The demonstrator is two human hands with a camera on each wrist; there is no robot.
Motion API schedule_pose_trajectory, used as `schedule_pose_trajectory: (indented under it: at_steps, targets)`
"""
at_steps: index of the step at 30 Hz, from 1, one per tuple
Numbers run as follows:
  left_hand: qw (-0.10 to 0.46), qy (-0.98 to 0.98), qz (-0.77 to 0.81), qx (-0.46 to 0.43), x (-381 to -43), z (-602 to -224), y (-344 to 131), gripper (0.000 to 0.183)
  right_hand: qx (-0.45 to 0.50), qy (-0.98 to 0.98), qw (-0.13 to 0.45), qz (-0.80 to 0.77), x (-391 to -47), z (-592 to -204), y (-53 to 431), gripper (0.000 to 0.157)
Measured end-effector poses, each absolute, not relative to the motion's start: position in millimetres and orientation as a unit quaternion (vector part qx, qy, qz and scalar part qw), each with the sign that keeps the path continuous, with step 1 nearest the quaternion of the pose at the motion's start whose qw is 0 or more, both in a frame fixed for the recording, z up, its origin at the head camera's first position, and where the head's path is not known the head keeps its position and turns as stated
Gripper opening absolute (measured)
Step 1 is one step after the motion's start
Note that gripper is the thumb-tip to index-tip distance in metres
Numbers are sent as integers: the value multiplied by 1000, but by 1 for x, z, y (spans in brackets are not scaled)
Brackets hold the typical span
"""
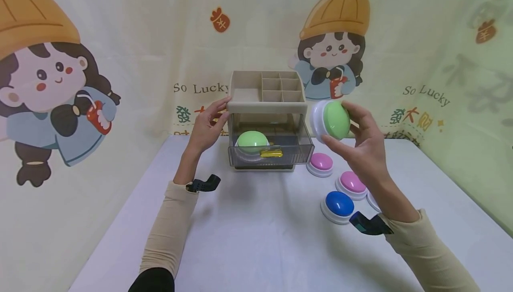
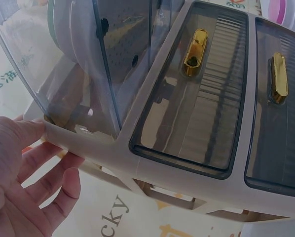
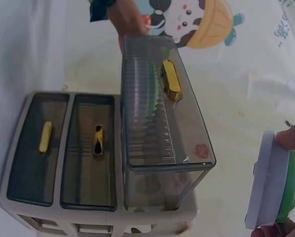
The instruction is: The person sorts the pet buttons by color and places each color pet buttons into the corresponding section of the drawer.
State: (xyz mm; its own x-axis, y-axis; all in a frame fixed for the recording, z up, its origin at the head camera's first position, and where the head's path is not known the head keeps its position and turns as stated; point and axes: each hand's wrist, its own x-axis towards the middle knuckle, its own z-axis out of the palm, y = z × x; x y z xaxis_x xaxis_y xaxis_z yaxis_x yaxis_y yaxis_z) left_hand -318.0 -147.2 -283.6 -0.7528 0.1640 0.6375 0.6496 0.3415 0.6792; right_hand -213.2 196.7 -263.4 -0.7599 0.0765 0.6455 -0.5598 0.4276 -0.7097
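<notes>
My left hand (image 1: pixel 207 125) grips the upper left edge of a beige drawer organizer (image 1: pixel 266 107), thumb (image 2: pixel 31 129) by its front frame and fingers along the side. The organizer's clear top drawer (image 1: pixel 296 149), with a gold handle (image 1: pixel 271 153), is pulled out. Inside it, toward the left, sits a green-domed push button (image 1: pixel 252 139) with a white base. My right hand (image 1: pixel 362 138) holds a second green push button (image 1: pixel 335 119) in the air, right of the organizer and tilted on its side. Thumb and fingers pinch its rim; the white base faces the organizer.
On the white table (image 1: pixel 248 238), right of the organizer, lie two pink push buttons (image 1: pixel 321 163) and a blue push button (image 1: pixel 339 205). Another white-based one (image 1: pixel 372 202) is mostly hidden by my right wrist. Two lower drawers (image 3: pixel 88 148) are closed. A printed cloth (image 1: pixel 260 29) hangs behind.
</notes>
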Motion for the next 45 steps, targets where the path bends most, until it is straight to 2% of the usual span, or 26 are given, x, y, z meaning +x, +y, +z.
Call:
schedule_pose_trajectory:
  at_steps: [11,24,45]
  targets:
    - [236,-787,-507,-261,-317,-282,-147,43,178,-812,280,480,-224,-256,187,83]
    - [236,-788,-503,-266,-316,-280,-147,43,225,-853,235,408,-242,-240,177,75]
    - [235,-789,-503,-264,-317,-281,-147,43,257,-866,156,399,-261,-245,159,74]
